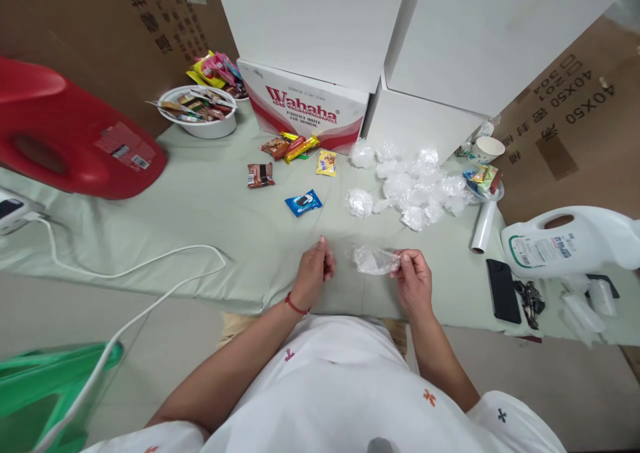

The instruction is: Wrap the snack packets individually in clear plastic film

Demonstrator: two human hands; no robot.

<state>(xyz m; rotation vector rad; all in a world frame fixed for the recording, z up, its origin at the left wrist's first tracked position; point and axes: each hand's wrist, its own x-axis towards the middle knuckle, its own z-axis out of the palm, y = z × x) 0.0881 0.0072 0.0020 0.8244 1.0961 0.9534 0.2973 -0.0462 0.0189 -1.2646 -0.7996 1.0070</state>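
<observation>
A small clear plastic bag [374, 261] is pinched at its right end by my right hand [414, 278]. Its crumpled far end points left, just over the green tablecloth. My left hand [314, 273], with a red cord at the wrist, is apart from the bag on its left side. The thumb there points up away from loosely curled fingers, and I see nothing in them. Beyond my hands lie a blue snack packet [304, 203], a yellow snack packet [327, 162] and a brown snack packet [261, 175]. Several crumpled clear plastic bags [407, 185] form a pile at right.
A white bowl [210, 130] of wrapped snacks stands back left, near a red jug [75, 133]. The Wahaha carton [310, 110] borders the back. At right are a plastic-film roll [483, 228], a white bottle [565, 240], a phone [503, 291] and keys [531, 301]. A white cable [150, 260] crosses the left.
</observation>
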